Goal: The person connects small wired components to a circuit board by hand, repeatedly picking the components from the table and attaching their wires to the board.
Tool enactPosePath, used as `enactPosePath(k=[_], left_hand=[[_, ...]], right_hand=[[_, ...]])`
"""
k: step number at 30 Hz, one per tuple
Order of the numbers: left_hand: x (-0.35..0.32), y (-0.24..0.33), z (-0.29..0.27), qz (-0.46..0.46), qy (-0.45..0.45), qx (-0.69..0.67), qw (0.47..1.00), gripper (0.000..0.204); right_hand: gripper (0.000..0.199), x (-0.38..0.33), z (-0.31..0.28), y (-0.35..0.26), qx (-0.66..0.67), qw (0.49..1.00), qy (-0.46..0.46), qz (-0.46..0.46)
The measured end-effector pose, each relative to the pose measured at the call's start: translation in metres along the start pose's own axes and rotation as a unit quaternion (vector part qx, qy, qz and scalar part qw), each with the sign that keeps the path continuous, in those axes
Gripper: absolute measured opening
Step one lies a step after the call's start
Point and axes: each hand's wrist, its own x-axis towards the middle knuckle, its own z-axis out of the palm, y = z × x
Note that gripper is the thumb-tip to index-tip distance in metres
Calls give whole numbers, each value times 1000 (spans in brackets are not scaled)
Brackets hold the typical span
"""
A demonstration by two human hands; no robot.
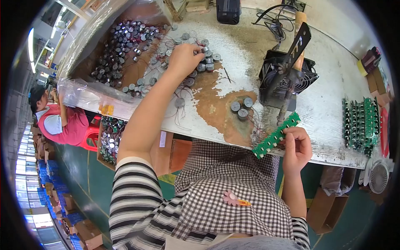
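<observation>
My left hand (184,61) reaches across the bench to the near edge of a spread of small round metal motors (209,59) with thin wires. Its fingers are pinched on a small motor, mostly hidden by the fingertips. At the bench's front edge, my right hand (297,146) grips the end of a long green circuit board strip (275,136), thumb and fingers closed on it. The strip slants down to the left, with a row of small pale parts along it. Between my hands, three motors (242,109) stand together on a worn brown patch, their wires trailing toward the strip.
A black fan (287,73) stands beside a metal lever with a wooden handle (299,41). Several green board strips (361,123) stand in rows at the right. A plastic-lined box (79,89) holds many motors at the left. A person in pink (62,125) sits beyond.
</observation>
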Motion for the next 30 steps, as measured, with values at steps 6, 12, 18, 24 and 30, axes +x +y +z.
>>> enactPosePath(k=[6,12,18,24,30], left_hand=[[-12,-3,-5,-96,-99,-334,932,20],[-39,6,-30,-62,87,-469,877,9],[-66,55,-54,-90,42,-704,703,5],[-145,114,-36,-181,-272,-674,662,12],[-157,146,-17,-173,-275,-632,703,14]], right_hand=[[5,0,2,-1,1,1000,10,4],[4,-1,1,-2,11,1000,6,5],[4,-3,-2,-2,4,1000,9,1],[3,3,-1,-8,95,994,-44,21],[9,9,5,-15,-63,994,-73,-46]])
